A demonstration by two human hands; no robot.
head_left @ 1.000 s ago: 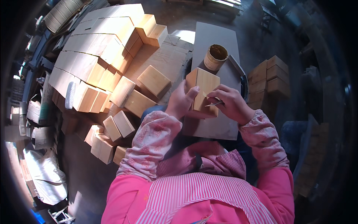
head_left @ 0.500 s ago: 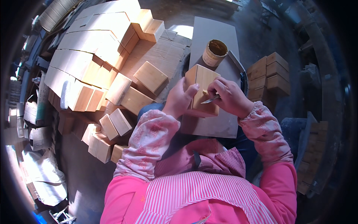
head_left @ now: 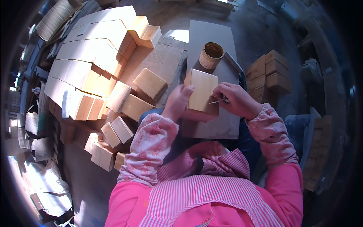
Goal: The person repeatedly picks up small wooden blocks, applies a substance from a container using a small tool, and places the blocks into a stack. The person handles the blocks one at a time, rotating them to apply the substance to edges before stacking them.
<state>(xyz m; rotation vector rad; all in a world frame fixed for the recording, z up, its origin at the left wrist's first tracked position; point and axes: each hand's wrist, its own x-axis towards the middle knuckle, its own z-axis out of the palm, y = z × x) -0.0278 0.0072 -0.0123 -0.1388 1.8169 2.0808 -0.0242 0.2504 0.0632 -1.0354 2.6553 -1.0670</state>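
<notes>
Pale wood: my left hand (head_left: 176, 101) gripped the block (head_left: 202, 90) above the grey board (head_left: 208, 32); my right hand (head_left: 235, 99) pinched a thin blade (head_left: 217, 101), which had shifted toward the block's right edge, uncovering more top face.

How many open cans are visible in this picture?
1. The can stands on the board, beyond the block that the left hand holds. Others may be hidden in the dark edges.

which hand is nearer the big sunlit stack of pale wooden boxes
Left. The left hand is right of the stack, holding a rectangular tan wooden box; the right hand is farther away, across that box.
</notes>
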